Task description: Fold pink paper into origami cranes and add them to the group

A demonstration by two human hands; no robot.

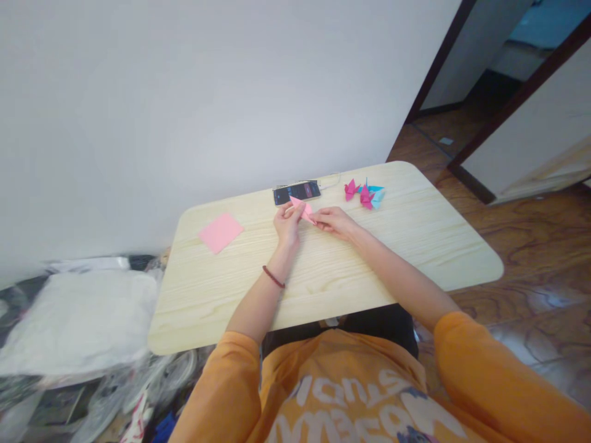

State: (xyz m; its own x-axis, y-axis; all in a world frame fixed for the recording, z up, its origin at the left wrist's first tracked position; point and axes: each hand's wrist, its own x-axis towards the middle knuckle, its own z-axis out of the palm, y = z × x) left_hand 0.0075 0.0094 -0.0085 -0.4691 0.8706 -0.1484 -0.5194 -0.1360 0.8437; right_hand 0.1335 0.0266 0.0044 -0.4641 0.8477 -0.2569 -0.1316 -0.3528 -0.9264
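One folded pink paper: narrow, pointed, sharply creased, pinched between the left hand and right hand, above the table.
Left hand: curled closed on one end of the paper, a dark red beaded bracelet around the wrist.
Right hand: fingers together, gripping the paper's other end.
Just ahead of the hands: a black phone with a pale cable.
Right of the hands: folded paper cranes, magenta and pale blue.
Left of the hands: a flat square pink sheet.
Surface: pale wood-grain table, smooth, with rounded corners.
Room: white wall ahead, glossy brown wood floor rightward, a doorway beyond, a soft white bundle leftward.
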